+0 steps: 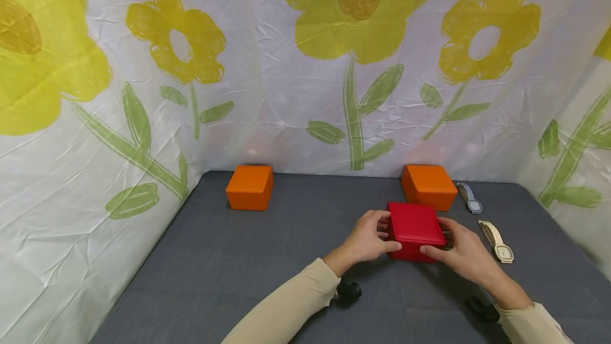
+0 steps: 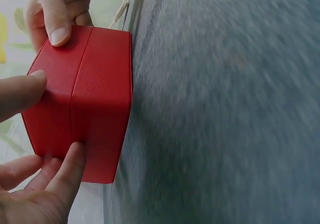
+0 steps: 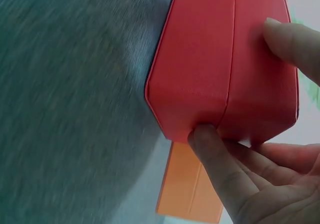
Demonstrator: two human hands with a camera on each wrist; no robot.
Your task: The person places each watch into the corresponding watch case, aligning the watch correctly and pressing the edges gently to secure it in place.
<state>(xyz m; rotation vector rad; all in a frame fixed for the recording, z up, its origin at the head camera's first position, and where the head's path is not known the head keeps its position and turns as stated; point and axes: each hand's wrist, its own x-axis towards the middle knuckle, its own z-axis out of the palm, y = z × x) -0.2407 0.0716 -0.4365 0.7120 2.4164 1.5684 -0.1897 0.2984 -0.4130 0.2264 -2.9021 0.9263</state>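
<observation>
Both hands hold a closed red box (image 1: 416,223) at the right of the middle of the table. My left hand (image 1: 366,238) grips its left side, thumb on the front face and fingers along the side, as the left wrist view also shows. From the other side my right hand (image 1: 465,254) grips it the same way, its thumb (image 3: 295,46) on the front above the lid seam. A thin seam runs round the box. Whether its base touches the table or hovers just above, I cannot tell.
An orange box (image 1: 428,187) stands right behind the red one, and another orange box (image 1: 250,187) at the back left. Two watches lie to the right: a blue-grey one (image 1: 470,198) and a cream one (image 1: 497,242). A flowered curtain (image 1: 267,95) hangs behind the dark table (image 1: 238,259).
</observation>
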